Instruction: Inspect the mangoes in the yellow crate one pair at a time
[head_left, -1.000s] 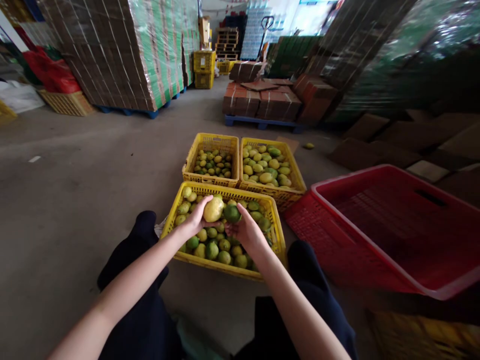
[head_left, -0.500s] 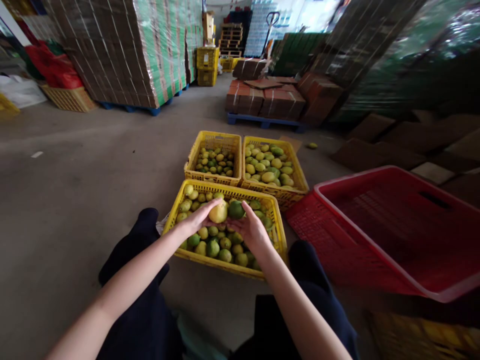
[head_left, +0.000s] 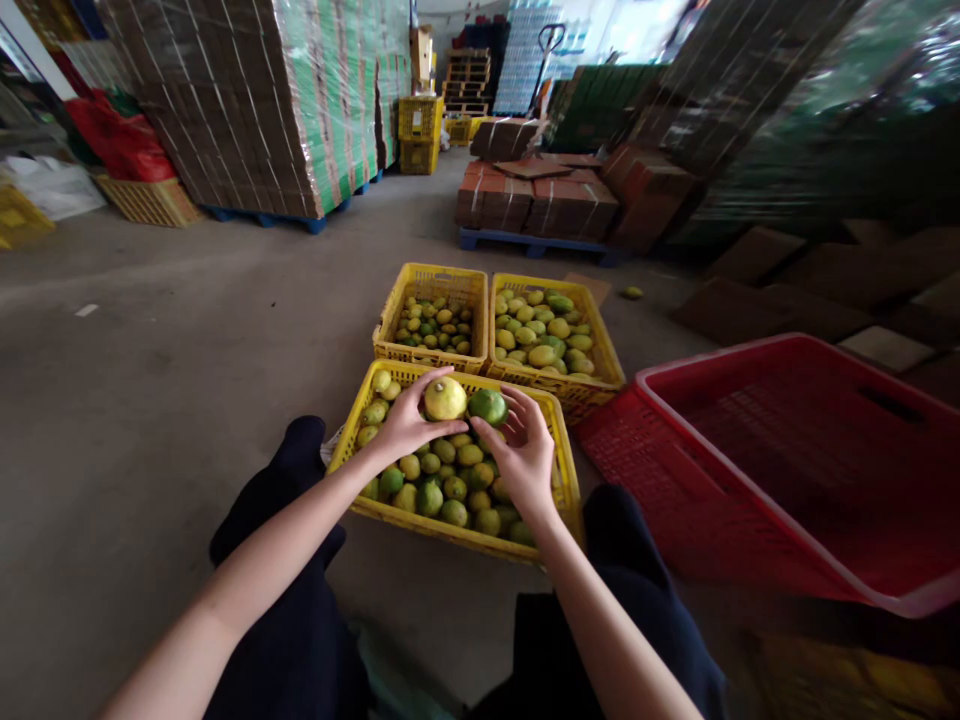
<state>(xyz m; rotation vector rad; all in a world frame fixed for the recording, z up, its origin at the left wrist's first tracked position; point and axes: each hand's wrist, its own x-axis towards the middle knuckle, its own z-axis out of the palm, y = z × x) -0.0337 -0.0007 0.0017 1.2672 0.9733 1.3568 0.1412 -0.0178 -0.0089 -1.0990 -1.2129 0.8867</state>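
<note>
My left hand [head_left: 411,422] is closed around a yellow lemon [head_left: 445,398], thumb below and fingers above. Beside it, my right hand [head_left: 525,450] grips a green lemon [head_left: 488,407] with thumb and fingers. Both fruits are held side by side over the near yellow crate [head_left: 450,535]. Inside that crate lie many yellow and green lemons [head_left: 430,497], partly hidden by my hands.
Behind stand two more yellow crates, one with small lemons [head_left: 442,328], the other with larger ones [head_left: 541,355]. A large red crate [head_left: 652,470] sits to the right. Farther back are a blue pallet [head_left: 536,245] with cardboard stacks and a wrapped stack [head_left: 330,110].
Both hands have turned the fruits a little and lifted them slightly. My right hand has rotated, its fingers now behind the green lemon and its thumb below. The view has shifted slightly.
</note>
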